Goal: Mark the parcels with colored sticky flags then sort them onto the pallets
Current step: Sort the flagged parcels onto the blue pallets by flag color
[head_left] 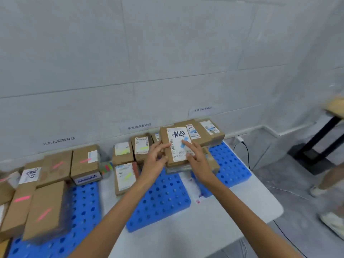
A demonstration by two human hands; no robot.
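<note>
We hold a parcel [164, 138] above the blue pallets [162, 200]: left hand [155, 159] gripping its edge, right hand [198, 162] holding it, forefinger pressing a blue flag [184, 143] onto the label [176, 146].

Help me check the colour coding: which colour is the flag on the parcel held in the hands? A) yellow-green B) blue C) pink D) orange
B: a blue flag sits on the white label of the parcel between the left hand and right hand.
</note>
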